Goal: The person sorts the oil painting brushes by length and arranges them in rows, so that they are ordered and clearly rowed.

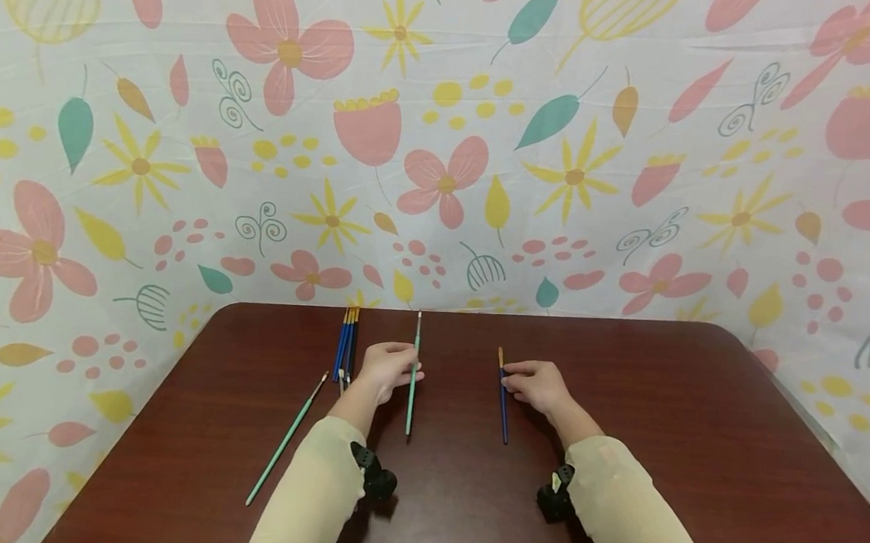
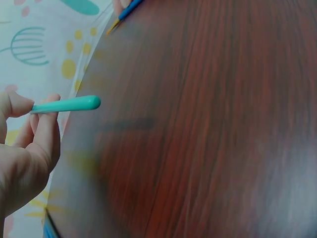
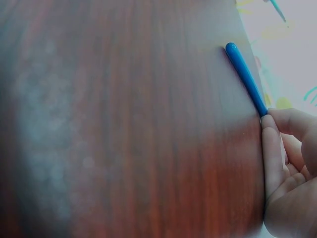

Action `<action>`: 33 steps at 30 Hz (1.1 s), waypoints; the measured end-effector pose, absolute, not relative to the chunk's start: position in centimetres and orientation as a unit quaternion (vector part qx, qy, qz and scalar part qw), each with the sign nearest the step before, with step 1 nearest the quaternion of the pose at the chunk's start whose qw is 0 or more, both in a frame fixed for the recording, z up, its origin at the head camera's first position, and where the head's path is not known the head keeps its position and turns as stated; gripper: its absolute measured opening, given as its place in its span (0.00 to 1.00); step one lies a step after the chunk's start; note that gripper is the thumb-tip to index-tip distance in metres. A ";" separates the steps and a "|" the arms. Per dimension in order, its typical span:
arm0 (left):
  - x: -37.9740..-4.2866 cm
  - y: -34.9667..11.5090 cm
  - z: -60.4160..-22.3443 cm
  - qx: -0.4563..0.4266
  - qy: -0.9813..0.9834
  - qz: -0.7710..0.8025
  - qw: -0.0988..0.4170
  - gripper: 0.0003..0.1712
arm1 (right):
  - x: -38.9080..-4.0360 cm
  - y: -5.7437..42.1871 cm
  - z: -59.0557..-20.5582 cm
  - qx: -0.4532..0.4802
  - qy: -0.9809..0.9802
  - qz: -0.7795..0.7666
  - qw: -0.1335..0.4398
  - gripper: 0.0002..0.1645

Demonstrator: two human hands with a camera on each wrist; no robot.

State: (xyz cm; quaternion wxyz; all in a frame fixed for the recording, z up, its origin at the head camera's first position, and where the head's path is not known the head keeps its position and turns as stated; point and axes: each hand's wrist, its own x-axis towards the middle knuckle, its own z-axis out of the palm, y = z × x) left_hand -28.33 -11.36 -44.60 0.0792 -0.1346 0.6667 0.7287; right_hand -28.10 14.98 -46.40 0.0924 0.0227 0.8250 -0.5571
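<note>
My left hand [image 1: 390, 367] pinches a mint-green paintbrush [image 1: 411, 407] between thumb and fingers, bristles toward the wall. In the left wrist view its rounded handle end [image 2: 77, 104] hangs above the table, casting a shadow. On the right, my right hand [image 1: 541, 385] pinches a blue paintbrush [image 1: 504, 417] with tan bristles pointing away. The right wrist view shows its blue handle [image 3: 245, 77] low over the wood; whether it touches cannot be told. Another green paintbrush [image 1: 287, 440] lies slanted left of my left arm. Several blue and dark paintbrushes [image 1: 344, 343] lie grouped behind my left hand, partly hidden by it.
The dark brown wooden table [image 1: 464, 502] has rounded far corners. Behind its far edge hangs a white cloth [image 1: 427, 139] printed with flowers and leaves. A small black camera [image 1: 376, 474] sits on the left wrist, another [image 1: 557, 495] on the right.
</note>
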 end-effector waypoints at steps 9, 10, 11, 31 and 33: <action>-27.1 -14.7 -44.2 -0.128 0.690 0.709 0.068 0.23 | -28.0 15.1 -46.3 0.021 0.824 -0.558 0.091 0.21; -26.9 -15.2 -44.1 -0.127 0.694 0.706 0.068 0.23 | -28.0 15.1 -46.3 0.021 0.824 -0.559 0.091 0.21; -26.7 -15.7 -44.0 -0.128 0.697 0.703 0.066 0.23 | -28.0 15.1 -46.4 0.021 0.824 -0.559 0.092 0.21; -21.8 -26.7 -40.8 -0.140 0.847 0.507 0.074 0.24 | -28.2 15.1 -46.4 0.021 0.825 -0.557 0.093 0.20; -21.4 -27.0 -41.1 -0.149 0.848 0.500 0.087 0.23 | -28.2 15.1 -46.5 0.021 0.826 -0.556 0.093 0.20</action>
